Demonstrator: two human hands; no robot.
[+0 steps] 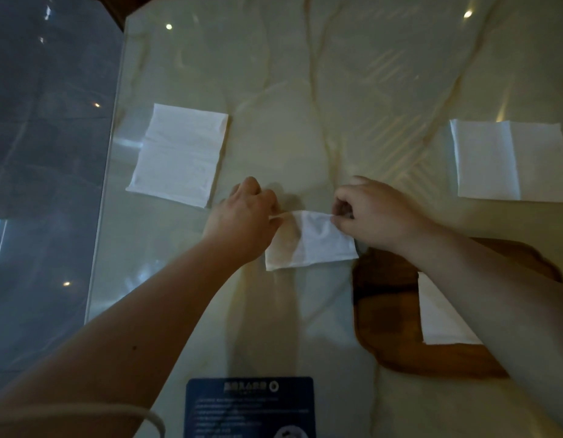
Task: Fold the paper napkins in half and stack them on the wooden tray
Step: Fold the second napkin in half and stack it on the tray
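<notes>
A white paper napkin (318, 241) lies folded over in the middle of the pale marble table. My left hand (245, 213) pinches its upper left corner and my right hand (375, 213) pinches its upper right corner. The wooden tray (384, 298) sits at the lower right, just beside this napkin. One folded white napkin (438, 320) rests on the tray, partly hidden under my right forearm. An unfolded napkin (182, 153) lies flat at the left. Another flat napkin (508, 159) with a centre crease lies at the far right.
The table's left edge (106, 191) runs top to bottom, with a dark glossy floor beyond it. A dark blue printed card (250, 406) lies at the near edge of the table. A pale cord (141, 415) crosses my left forearm.
</notes>
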